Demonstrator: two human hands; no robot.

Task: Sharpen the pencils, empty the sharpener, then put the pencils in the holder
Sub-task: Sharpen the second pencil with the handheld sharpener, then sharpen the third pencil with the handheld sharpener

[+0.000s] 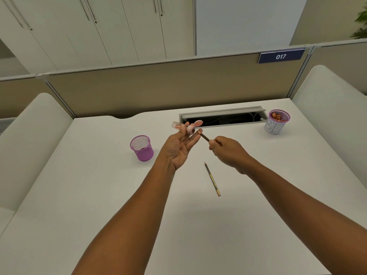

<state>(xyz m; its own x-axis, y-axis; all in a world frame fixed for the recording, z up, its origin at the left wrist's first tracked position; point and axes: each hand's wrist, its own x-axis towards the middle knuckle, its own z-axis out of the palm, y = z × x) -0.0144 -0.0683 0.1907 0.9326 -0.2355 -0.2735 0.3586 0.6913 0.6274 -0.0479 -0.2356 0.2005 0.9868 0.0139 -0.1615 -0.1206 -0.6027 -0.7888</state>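
Fingers point(181, 129) of the left hand point(178, 147) pinch the pink sharpener point(187, 127) above the desk point(99, 185), its lid flipped open; the other fingers spread loosely. Curled round a pencil point(203, 135), the right hand point(228, 151) aims its point at the sharpener mouth, just short of it. A second pencil point(212, 178) lies on the desk, its tip seemingly pointed already. With the purple holder point(142, 148) apparently empty and shavings in the bin cup point(277, 122), sharpening looks midway; emptying and stowing remain.

left hand point(178, 143) holding sharpener point(186, 127), right hand point(228, 151) pinching pencil point(203, 135)
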